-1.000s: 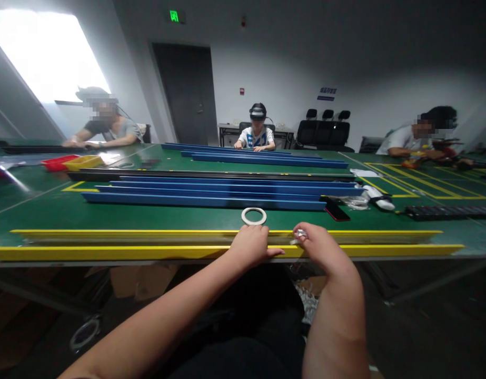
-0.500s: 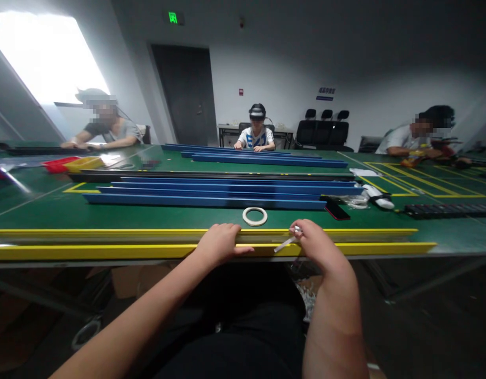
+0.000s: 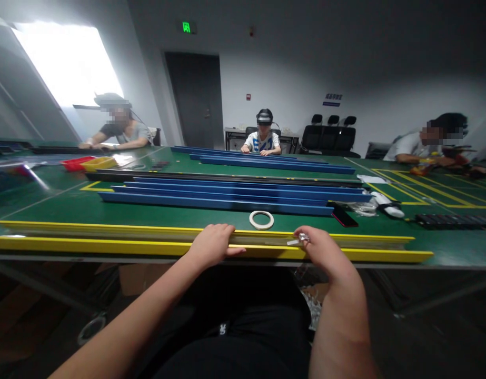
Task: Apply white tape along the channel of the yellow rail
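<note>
A long yellow channel (image 3: 108, 245) with two raised walls lies along the near table edge. My left hand (image 3: 211, 246) rests over it, its fingers bent across the far wall and the thumb stretched to the right by the near wall. Pinched in my right hand (image 3: 319, 246) is a thin silvery-white strip (image 3: 293, 242), held over the channel's trough; its exact kind does not show. Just beyond the channel, between my hands, a whitish roll of tape (image 3: 261, 213) lies flat on the table.
Blue channels (image 3: 211, 203) lie in rows farther back, with a black strip (image 3: 227, 177) behind them. A phone (image 3: 344, 216) and a white object (image 3: 387, 204) are at right. Red and yellow trays (image 3: 77, 162) stand at left. Several people sit around the green table (image 3: 211, 219).
My view has shifted, so the scene sits lower and mostly farther right. The strip in my right hand has swung from a downward slant to nearly level. My left hand stays on the channel.
</note>
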Demonstrator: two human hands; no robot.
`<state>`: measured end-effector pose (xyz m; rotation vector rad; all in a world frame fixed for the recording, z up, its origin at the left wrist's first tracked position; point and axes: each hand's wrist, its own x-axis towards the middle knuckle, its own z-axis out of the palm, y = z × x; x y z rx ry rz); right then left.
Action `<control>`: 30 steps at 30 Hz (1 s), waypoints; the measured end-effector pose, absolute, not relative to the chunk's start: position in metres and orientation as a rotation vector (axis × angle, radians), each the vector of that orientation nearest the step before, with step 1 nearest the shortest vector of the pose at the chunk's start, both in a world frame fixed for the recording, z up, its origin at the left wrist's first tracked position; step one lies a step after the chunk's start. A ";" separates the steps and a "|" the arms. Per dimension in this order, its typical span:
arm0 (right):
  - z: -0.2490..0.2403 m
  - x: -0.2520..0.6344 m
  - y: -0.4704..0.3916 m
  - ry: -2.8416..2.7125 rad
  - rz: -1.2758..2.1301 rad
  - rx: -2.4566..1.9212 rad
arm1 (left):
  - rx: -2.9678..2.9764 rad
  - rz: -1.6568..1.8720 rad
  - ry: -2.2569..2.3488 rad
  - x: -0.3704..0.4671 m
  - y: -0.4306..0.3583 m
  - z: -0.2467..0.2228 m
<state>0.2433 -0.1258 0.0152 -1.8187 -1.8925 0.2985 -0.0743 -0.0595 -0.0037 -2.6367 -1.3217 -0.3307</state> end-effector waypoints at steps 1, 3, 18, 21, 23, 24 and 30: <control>0.015 0.243 -0.124 -1.897 0.295 -1.807 | -2.628 -0.337 -1.320 -0.074 -0.061 -0.004; 0.014 0.243 -0.122 -1.914 0.284 -1.774 | -2.617 -0.346 -1.315 -0.073 -0.062 -0.004; 0.016 0.241 -0.127 -1.925 0.357 -1.790 | -2.614 -0.345 -1.336 -0.072 -0.064 -0.004; 0.014 0.242 -0.127 -1.906 0.402 -1.782 | -2.609 -0.348 -1.343 -0.072 -0.064 -0.004; 0.013 0.242 -0.126 -1.893 0.429 -1.778 | -2.607 -0.353 -1.337 -0.072 -0.065 -0.003; 0.013 0.242 -0.126 -1.887 0.431 -1.774 | -2.607 -0.355 -1.334 -0.072 -0.065 -0.003; 0.017 0.239 -0.125 -1.909 0.342 -1.763 | -2.606 -0.351 -1.352 -0.072 -0.066 -0.003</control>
